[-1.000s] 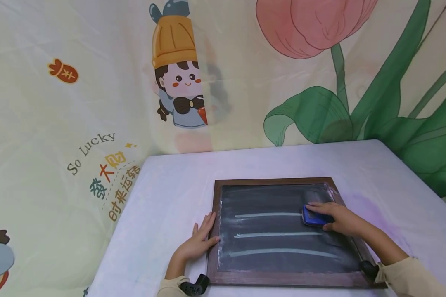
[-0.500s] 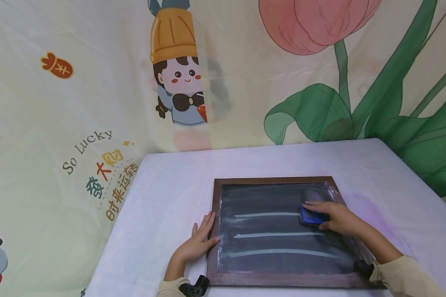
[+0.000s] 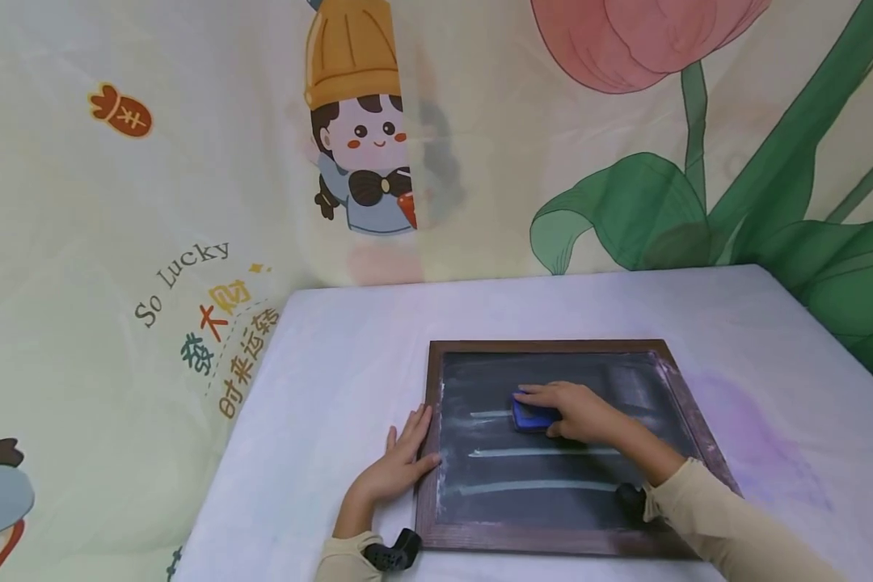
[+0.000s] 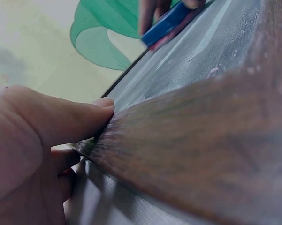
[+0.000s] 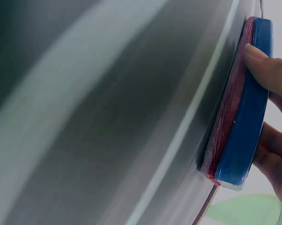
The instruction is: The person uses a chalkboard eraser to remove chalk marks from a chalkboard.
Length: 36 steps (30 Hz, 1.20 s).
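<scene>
A blackboard (image 3: 531,513) in a brown wooden frame (image 3: 546,347) lies on the white-covered table. Pale chalk lines run across it, and the upper one (image 3: 489,415) shows only as a short piece left of the eraser. My right hand (image 3: 589,414) grips a blue blackboard eraser (image 3: 533,418) by its sides. In the right wrist view, the eraser's reddish felt (image 5: 229,105) faces the board. My left hand (image 3: 391,470) rests on the frame's left side. Its thumb (image 4: 77,117) lies on the wood in the left wrist view, while lower fingers sit by the outer edge.
The table (image 3: 349,347) reaches beyond the board on the left and at the back. A purple stain (image 3: 757,436) marks the cloth right of the board. Behind stands a printed backdrop (image 3: 480,202) with a tulip and a cartoon figure.
My right hand has slid the eraser leftward along the upper chalk line, and most of that line is gone behind it. My left hand stays at the frame. The head view has shifted slightly.
</scene>
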Each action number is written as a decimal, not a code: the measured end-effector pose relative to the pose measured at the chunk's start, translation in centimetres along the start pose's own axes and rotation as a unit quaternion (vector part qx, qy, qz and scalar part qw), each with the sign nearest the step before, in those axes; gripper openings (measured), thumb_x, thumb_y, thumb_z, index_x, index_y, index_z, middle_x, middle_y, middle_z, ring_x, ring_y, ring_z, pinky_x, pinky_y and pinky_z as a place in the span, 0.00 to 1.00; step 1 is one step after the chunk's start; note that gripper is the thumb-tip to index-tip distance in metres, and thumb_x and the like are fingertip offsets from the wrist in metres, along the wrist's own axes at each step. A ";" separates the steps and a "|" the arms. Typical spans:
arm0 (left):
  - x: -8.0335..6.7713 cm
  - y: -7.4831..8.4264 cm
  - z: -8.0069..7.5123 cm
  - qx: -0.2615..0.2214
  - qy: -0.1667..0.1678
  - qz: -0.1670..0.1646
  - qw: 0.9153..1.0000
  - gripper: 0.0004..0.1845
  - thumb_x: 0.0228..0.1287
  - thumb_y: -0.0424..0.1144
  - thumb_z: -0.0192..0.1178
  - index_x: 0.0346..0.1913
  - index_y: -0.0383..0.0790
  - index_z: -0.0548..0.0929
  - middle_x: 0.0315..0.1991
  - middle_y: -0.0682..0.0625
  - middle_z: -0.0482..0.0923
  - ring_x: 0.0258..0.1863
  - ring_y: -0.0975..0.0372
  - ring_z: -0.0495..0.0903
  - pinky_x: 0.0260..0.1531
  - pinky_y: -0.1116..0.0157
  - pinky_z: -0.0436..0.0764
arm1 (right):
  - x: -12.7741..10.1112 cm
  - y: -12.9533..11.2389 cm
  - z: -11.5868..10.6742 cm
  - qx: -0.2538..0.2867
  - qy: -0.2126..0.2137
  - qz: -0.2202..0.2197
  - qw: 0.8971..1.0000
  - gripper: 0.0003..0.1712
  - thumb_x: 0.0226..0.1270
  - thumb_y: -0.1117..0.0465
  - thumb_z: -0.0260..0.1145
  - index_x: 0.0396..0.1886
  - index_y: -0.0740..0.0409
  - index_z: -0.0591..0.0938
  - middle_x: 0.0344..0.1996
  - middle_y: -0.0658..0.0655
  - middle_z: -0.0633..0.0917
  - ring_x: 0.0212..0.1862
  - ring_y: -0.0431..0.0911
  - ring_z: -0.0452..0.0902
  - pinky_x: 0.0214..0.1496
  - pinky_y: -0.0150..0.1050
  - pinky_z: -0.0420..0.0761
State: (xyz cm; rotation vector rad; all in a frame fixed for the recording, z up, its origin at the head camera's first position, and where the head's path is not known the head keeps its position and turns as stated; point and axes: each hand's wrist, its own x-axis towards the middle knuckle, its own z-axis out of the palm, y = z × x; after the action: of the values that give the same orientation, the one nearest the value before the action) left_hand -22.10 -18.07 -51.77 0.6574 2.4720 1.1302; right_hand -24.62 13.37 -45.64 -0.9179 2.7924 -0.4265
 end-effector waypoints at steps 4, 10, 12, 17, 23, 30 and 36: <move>0.2 0.1 0.0 0.000 0.004 0.005 1.000 0.39 0.67 0.47 0.49 0.72 0.37 0.41 0.73 0.41 0.35 0.72 0.47 0.33 0.64 0.44 0.27 | 2.0 -1.7 0.4 -0.001 -0.006 -0.012 1.000 0.37 0.48 0.67 0.71 0.62 0.54 0.71 0.63 0.58 0.71 0.59 0.57 0.70 0.54 0.54 0.73; -0.1 0.0 -0.3 -0.004 0.013 0.001 1.000 0.39 0.66 0.45 0.50 0.71 0.36 0.42 0.73 0.39 0.36 0.71 0.45 0.34 0.64 0.42 0.27 | 4.8 -4.3 1.3 -0.011 0.001 -0.042 0.999 0.36 0.49 0.65 0.71 0.62 0.54 0.72 0.63 0.57 0.71 0.58 0.56 0.71 0.54 0.53 0.73; -0.1 -0.1 -0.3 -0.003 0.013 0.001 1.000 0.39 0.67 0.45 0.50 0.71 0.36 0.42 0.73 0.39 0.36 0.71 0.45 0.34 0.64 0.42 0.27 | 5.4 -5.0 1.6 -0.013 0.004 -0.046 0.999 0.36 0.49 0.65 0.71 0.61 0.53 0.72 0.62 0.56 0.71 0.57 0.56 0.72 0.55 0.53 0.73; -0.1 -0.2 -0.2 -0.002 0.011 0.002 1.000 0.39 0.67 0.45 0.49 0.71 0.36 0.41 0.73 0.39 0.35 0.71 0.46 0.34 0.64 0.43 0.27 | 6.6 -6.5 2.2 -0.013 0.007 -0.037 0.999 0.35 0.50 0.64 0.70 0.61 0.51 0.72 0.62 0.54 0.72 0.58 0.56 0.72 0.55 0.52 0.74; 0.2 -0.2 0.0 0.005 0.016 0.005 1.000 0.39 0.67 0.46 0.49 0.71 0.36 0.41 0.73 0.39 0.36 0.72 0.46 0.34 0.64 0.43 0.28 | 7.3 -7.7 2.3 -0.013 0.011 -0.028 0.999 0.35 0.50 0.66 0.70 0.62 0.49 0.72 0.62 0.53 0.72 0.58 0.56 0.71 0.55 0.52 0.74; 0.1 0.0 0.0 0.007 0.011 -0.007 1.000 0.39 0.67 0.46 0.50 0.72 0.37 0.42 0.73 0.40 0.36 0.72 0.48 0.34 0.65 0.44 0.29 | 7.2 -8.0 2.3 -0.006 0.004 -0.016 1.000 0.35 0.51 0.65 0.70 0.62 0.49 0.72 0.63 0.53 0.71 0.60 0.56 0.70 0.56 0.53 0.74; 0.2 0.0 -0.2 0.006 0.008 0.001 1.000 0.39 0.67 0.45 0.49 0.71 0.35 0.42 0.72 0.38 0.36 0.72 0.46 0.34 0.65 0.42 0.29 | 7.2 -7.7 2.4 -0.007 0.008 -0.023 1.000 0.35 0.51 0.65 0.70 0.62 0.49 0.72 0.63 0.54 0.71 0.59 0.55 0.71 0.55 0.52 0.74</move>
State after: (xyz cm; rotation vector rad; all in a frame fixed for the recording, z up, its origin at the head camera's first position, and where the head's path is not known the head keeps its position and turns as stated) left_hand -22.35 -18.04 -51.66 0.6575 2.4934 1.1266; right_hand -25.47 2.60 -45.94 -0.9878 2.7962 -0.4228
